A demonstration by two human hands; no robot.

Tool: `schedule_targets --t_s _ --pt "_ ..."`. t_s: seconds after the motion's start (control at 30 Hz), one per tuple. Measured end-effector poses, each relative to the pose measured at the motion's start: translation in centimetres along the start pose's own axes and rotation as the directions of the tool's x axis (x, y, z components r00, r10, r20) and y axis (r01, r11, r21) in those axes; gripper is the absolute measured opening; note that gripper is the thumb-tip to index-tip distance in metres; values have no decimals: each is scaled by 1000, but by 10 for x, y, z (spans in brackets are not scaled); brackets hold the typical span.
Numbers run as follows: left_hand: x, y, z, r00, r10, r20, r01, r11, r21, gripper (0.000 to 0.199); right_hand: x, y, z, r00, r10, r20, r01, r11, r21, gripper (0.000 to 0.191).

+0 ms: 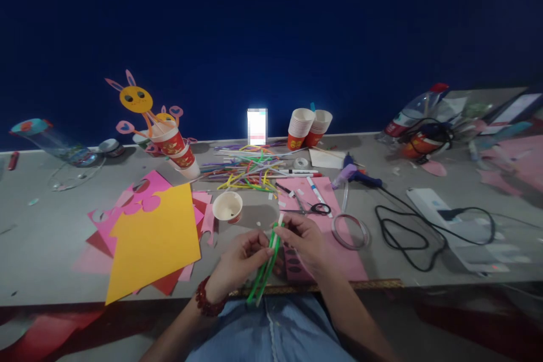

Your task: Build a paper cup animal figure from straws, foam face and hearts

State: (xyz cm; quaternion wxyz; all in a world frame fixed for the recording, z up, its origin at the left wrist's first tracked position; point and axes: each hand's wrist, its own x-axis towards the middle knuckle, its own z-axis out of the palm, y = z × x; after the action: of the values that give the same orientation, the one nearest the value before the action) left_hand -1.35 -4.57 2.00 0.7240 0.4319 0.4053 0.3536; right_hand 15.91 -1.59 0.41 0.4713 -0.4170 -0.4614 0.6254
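Just above the table's front edge, my left hand (pixel 247 260) pinches a bundle of green pipe cleaners (pixel 259 283) around its middle. My right hand (pixel 304 242) grips the same bundle near its top, thumb and fingers pressed together. A white strip (pixel 280 219) lies along the green ones and sticks out at the upper end; its exact kind is unclear. The bundle slants, its lower ends hanging toward my lap. Beyond my left hand stands an open paper cup (pixel 228 207). Black-handled scissors (pixel 319 209) rest on a pink sheet (pixel 341 254) past my right hand.
Coloured pipe cleaners (pixel 250 167) are heaped mid-table. Left are a yellow sheet (pixel 156 243) and a rabbit-faced craft on red cups (pixel 173 144). Stacked paper cups (pixel 300 127) stand behind. To the right lie a tape roll (pixel 350 232), glue gun (pixel 365 178), black cable (pixel 407 237) and power strip (pixel 436 209).
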Motion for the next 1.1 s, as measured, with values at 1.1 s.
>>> schedule_targets --t_s 1.1 --pt "0 1 -4 998 -25 55 30 996 -88 29 -4 -9 2 959 -214 185 266 905 -332 57"
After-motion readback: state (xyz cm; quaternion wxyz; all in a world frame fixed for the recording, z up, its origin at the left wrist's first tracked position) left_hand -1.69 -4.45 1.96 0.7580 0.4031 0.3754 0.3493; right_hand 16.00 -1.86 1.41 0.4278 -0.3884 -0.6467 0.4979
